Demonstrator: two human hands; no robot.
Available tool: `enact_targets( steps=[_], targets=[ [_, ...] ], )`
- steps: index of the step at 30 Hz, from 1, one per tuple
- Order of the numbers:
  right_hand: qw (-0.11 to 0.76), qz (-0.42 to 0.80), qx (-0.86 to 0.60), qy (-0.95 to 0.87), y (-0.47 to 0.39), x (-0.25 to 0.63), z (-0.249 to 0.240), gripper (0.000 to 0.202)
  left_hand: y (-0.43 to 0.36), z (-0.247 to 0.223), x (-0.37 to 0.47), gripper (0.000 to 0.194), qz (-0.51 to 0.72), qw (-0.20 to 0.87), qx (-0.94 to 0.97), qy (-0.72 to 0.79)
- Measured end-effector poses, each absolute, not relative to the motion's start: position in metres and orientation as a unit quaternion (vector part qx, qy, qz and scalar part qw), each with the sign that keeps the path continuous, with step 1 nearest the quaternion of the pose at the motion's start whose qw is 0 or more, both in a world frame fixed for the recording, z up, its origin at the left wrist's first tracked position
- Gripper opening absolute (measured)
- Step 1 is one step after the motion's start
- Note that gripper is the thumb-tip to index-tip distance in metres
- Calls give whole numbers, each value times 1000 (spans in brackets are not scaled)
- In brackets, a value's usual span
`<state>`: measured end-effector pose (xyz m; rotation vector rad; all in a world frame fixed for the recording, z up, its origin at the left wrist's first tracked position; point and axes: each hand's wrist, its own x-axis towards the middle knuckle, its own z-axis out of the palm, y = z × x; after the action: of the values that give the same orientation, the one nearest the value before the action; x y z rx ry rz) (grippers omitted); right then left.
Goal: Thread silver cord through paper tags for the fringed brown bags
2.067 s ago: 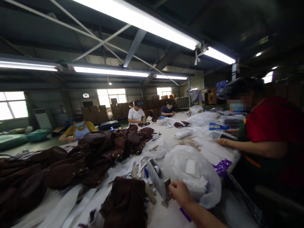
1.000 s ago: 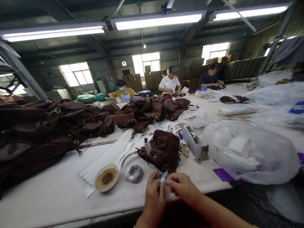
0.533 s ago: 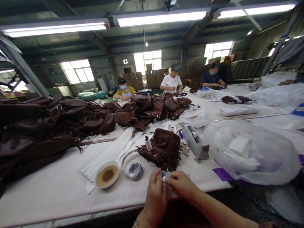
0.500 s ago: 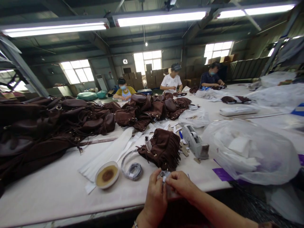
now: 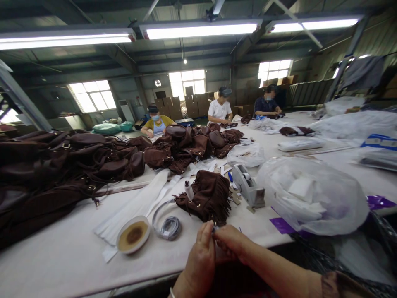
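Observation:
Close together at the table's front edge, my left hand point(image 5: 201, 252) and my right hand point(image 5: 231, 240) both have their fingers closed on a small grey item point(image 5: 214, 228), mostly hidden between them. Just beyond lies a dark brown fringed bag point(image 5: 206, 196), with a small bottle point(image 5: 189, 191) with a black top on it. A coil of grey strap point(image 5: 170, 227) rests left of my hands. Beside that coil sits a white bowl point(image 5: 147, 236) with a brownish content.
A heap of brown bags point(image 5: 102, 161) covers the left and back. A grey tape dispenser point(image 5: 249, 188) and a large clear plastic bag point(image 5: 313, 194) stand to the right. Three people sit across the white table point(image 5: 62, 265). Paper strips lie behind the bowl.
The view has shifted slightly to the right. My fingers have closed further over the grey item, which showed more before, and my right hand has turned.

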<state>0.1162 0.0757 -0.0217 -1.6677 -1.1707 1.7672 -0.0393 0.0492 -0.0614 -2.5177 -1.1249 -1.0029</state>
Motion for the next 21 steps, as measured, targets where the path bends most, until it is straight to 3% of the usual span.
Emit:
enact_targets(
  steps=[9,16,21],
  targets=[
    [315,674,-511,-431,66,131,-25,36,45,-49,-42,29,-367,29,-833,-413],
    [321,703,-499,-392,66,125,-22,28,45,-48,-36,22,-428,-15,-783,-451],
    [367,706,-477,-374,66,118,-25,38,45,-41,-34,27,-457,-117,-716,-515]
  ],
)
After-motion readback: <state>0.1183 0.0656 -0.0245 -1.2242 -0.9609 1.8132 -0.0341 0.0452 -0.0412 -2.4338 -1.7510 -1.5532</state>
